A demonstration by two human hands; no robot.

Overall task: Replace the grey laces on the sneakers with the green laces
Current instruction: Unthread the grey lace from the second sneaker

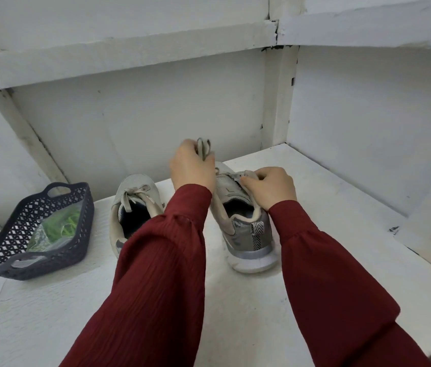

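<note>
Two grey sneakers stand heel-towards-me on a white table (235,313). The left sneaker (132,207) still has its grey lace tied in a bow. My left hand (191,165) is raised above the right sneaker (246,234) and pinches a loop of grey lace (204,148) pulled up from it. My right hand (270,188) grips the right side of that sneaker's upper by the eyelets. The green laces (62,225) lie in a clear bag inside a dark basket at the left.
The dark perforated basket (5,250) sits near the table's left edge. White walls with beams close in behind and to the right. My dark red sleeves cross the middle of the table.
</note>
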